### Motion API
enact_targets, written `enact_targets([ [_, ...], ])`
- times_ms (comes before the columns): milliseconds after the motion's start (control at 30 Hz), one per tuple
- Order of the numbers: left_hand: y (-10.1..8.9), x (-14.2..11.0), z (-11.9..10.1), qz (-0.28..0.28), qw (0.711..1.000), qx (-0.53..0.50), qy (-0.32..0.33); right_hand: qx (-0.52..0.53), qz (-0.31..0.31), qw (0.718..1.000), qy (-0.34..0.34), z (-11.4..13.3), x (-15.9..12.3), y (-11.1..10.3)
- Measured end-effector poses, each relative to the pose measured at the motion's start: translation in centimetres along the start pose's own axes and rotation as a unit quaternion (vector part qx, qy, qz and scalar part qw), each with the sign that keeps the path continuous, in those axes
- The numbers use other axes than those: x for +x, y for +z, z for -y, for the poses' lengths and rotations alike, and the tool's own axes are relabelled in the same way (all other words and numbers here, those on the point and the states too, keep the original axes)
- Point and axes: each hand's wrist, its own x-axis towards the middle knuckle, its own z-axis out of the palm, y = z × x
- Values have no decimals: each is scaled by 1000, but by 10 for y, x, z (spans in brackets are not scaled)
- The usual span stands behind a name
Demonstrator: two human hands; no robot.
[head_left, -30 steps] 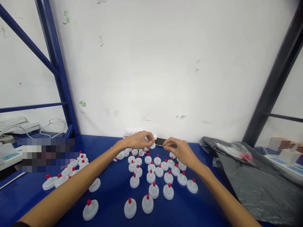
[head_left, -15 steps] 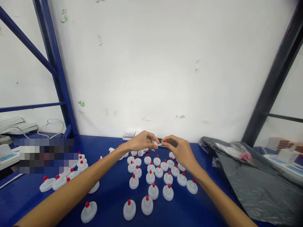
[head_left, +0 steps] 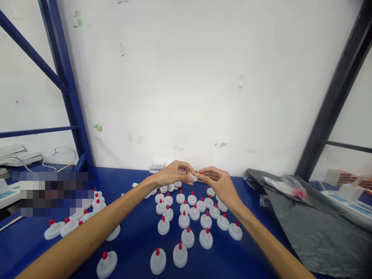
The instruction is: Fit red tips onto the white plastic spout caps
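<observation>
A: Where is the white cap [head_left: 193,177] which the person holds?
B: It is above the desk [head_left: 133,236], near the middle of the far edge, between the two hands.
A: How do the fingers stand?
B: Those of the left hand [head_left: 176,173] pinch this cap between thumb and fingertips. Those of the right hand [head_left: 221,184] are pressed together on a small red piece [head_left: 200,173], just beside the cap. Whether cap and piece touch, I cannot tell.
A: Which way does the cap point?
B: The fingers cover a part of it, so I cannot tell its direction or its long axis.
A: And the finished-looking ones?
B: The red-tipped caps [head_left: 179,257] stand on their wide round bases, long axis upright, red tips upward. They spread from the near edge towards the far edge, with another group by the left side.
A: Can you read some writing?
B: On the dark bag [head_left: 322,228], at the right edge, lies a clear packet [head_left: 286,186] with a white sheet; its marks are too small to read.
</observation>
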Motion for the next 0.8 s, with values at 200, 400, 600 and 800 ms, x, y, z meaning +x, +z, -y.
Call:
enact_targets([
  [200, -6, -3, -9, 5, 987, 154, -49, -79, -6, 997, -7, 1, 0, -7],
  [400, -14, -7, 2, -24, 852, 507, -127, -197, 64, 978, -4, -18, 2, -16],
  [600, -12, -6, 21, 17, 823, 539, -177, -231, 144, 962, 5, -35, 2, -14],
  [800, -11, -6, 1, -33, 829, 538, -152, -238, 132, 962, -16, -23, 0, -16],
])
